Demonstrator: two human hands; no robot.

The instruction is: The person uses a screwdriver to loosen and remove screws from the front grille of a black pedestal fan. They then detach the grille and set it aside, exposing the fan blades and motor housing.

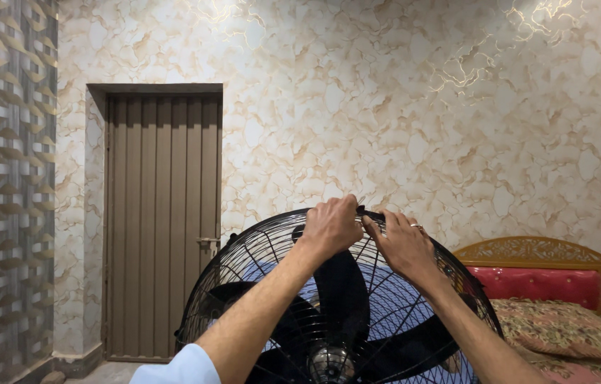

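Observation:
A large black fan [243, 284] with a round wire grille and black blades fills the lower middle of the head view. My left hand [330, 226] grips the top of the grille's rim, fingers curled over the wires. My right hand [403, 245], with a ring on one finger, pinches a small clip or fastener at the top of the rim just beside the left hand. The two hands almost touch. The fan's chrome hub [330, 364] shows at the bottom edge. The fan's stand is out of view.
A brown slatted door [162, 220] stands shut at the left in a marble-patterned wall. A bed with a carved wooden headboard [535, 252], red padding and a patterned cover [563, 327] sits at the right, close behind the fan.

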